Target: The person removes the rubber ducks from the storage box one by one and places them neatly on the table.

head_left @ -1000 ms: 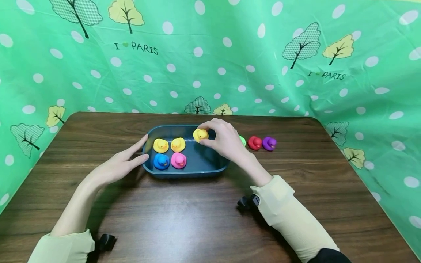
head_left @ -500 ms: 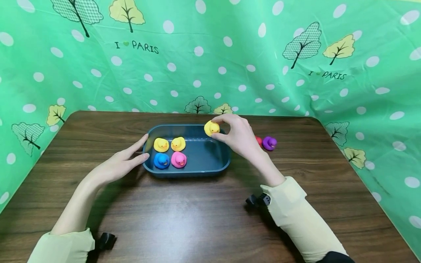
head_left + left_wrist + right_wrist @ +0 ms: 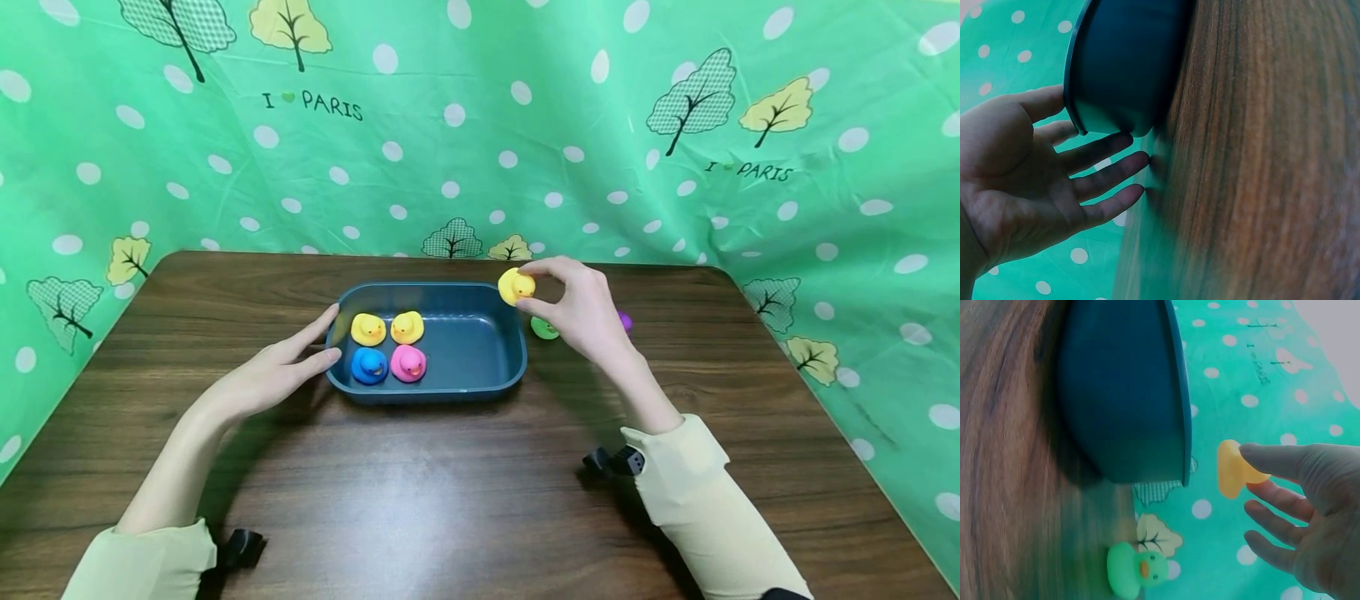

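My right hand [image 3: 588, 312] pinches a yellow rubber duck [image 3: 513, 287] between thumb and fingertips, above the tray's far right corner; in the right wrist view the duck [image 3: 1230, 469] is raised past the rim. My left hand [image 3: 266, 379] rests its thumb and forefinger against the left end of the dark blue tray [image 3: 476, 354]. The left wrist view has its other fingers [image 3: 1110, 178] stretched out below the rim. Inside the tray's left half sit two yellow ducks [image 3: 368, 330], a blue duck [image 3: 369, 365] and a pink duck [image 3: 408, 363].
A green duck [image 3: 543, 327] stands on the wooden table [image 3: 420, 500] just right of the tray. Part of a purple duck [image 3: 625, 321] shows behind my right hand. A green polka-dot cloth [image 3: 480, 133] hangs along the table's back edge and sides.
My right hand has moved right and away from me with the yellow duck, from over the tray's interior to its far right corner. The red duck is now hidden behind it. My left hand stays put.
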Tool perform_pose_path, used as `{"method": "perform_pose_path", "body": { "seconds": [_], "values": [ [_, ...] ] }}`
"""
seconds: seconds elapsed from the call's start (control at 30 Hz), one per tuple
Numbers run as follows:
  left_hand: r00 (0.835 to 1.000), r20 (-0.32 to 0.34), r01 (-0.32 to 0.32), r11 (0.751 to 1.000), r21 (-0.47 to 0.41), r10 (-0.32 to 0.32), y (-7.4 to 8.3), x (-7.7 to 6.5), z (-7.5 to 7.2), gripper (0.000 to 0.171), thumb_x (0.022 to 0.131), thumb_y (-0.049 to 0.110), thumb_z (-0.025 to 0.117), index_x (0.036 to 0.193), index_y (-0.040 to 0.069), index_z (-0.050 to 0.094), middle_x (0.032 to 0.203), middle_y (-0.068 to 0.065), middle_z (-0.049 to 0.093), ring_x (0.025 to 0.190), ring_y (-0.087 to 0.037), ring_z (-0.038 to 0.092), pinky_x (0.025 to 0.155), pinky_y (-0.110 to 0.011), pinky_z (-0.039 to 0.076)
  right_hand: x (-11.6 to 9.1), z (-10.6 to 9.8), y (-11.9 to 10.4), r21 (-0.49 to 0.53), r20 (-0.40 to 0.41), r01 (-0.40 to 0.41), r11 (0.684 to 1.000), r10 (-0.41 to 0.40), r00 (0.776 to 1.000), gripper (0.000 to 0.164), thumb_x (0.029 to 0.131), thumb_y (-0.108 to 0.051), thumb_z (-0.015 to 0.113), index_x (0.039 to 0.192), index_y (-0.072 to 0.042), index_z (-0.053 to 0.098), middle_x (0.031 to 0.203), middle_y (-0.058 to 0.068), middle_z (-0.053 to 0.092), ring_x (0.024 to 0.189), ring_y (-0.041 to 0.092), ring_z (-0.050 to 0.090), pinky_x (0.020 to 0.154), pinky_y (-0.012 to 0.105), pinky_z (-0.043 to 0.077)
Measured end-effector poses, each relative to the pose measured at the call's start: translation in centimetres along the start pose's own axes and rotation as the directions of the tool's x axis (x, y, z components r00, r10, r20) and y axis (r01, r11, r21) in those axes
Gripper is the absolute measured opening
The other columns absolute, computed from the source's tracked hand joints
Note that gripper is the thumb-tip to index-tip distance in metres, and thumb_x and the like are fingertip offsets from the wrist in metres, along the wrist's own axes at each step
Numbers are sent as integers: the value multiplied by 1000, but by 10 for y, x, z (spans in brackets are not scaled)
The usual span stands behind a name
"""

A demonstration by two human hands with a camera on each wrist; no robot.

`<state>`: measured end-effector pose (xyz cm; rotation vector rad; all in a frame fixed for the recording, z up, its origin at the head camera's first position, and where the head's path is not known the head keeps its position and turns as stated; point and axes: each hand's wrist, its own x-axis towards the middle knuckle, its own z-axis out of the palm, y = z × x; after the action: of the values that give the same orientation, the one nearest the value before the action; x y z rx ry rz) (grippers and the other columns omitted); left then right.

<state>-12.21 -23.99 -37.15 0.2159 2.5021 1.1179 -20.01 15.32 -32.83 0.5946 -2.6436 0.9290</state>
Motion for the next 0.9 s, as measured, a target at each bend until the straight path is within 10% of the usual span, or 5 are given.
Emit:
{"method": "perform_pose_path", "body": {
  "seconds": [0.9],
  "values": [
    [1000, -1, -8, 1000, 9, 8, 1, 1, 0, 74, 107, 57, 42, 165, 42, -1, 174, -15, 11, 158, -50, 14, 117, -78, 21, -32, -44, 44, -21, -133, -103, 994, 99, 986, 36, 82, -13, 88, 117, -13, 78, 114, 9, 78, 112, 24, 70, 88, 12, 41]
  ]
}}
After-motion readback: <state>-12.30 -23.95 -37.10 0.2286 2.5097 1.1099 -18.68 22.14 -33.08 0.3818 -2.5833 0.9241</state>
